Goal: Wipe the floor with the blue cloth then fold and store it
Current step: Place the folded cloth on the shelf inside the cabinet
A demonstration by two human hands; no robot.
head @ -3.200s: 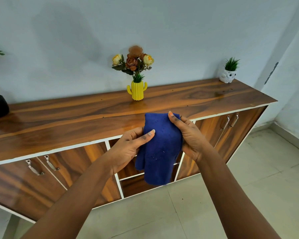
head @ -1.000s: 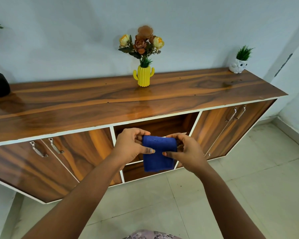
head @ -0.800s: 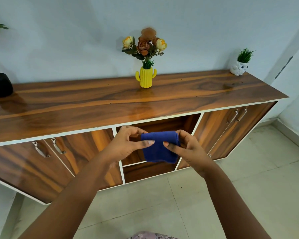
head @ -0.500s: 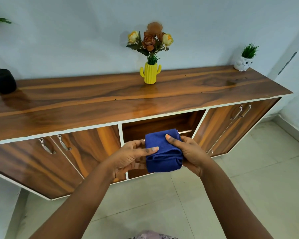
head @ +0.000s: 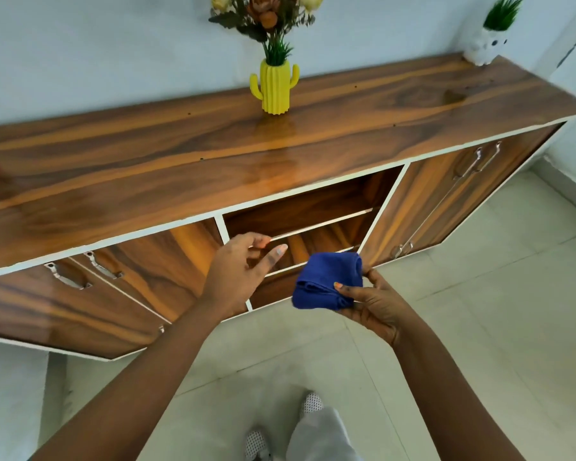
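Left hand (head: 243,271) now off cloth, fingers spread, empty, beside right hand. Small folded blue cloth (head: 328,282) pinched in right hand (head: 376,302) alone, just ahead of open wooden cabinet shelf (head: 313,227). Folding looks done; storing comes next.

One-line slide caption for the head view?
Right hand holds folded blue cloth before the wooden cabinet's open shelf; left hand open.
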